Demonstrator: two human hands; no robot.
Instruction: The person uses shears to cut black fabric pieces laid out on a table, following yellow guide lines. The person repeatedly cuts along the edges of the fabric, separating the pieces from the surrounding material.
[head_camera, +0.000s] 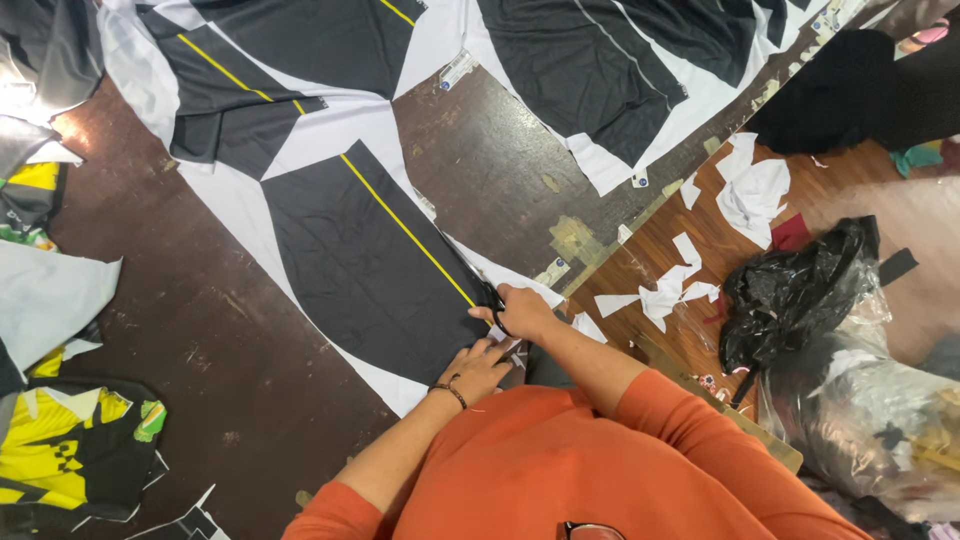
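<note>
Lying flat on the dark table (480, 170), the black printed fabric panel (365, 270) is pinned by the left hand (478, 368), fingers spread open, keeping it taut; just beside, the right hand (520, 312) is closed on scissors (497, 305) at its yellow-striped edge

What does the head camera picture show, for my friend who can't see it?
A person in an orange top cuts printed fabric on a dark table: the right hand works scissors along a black panel's edge while the left hand presses the cloth flat. White scraps and a black bag lie on the floor.
</note>
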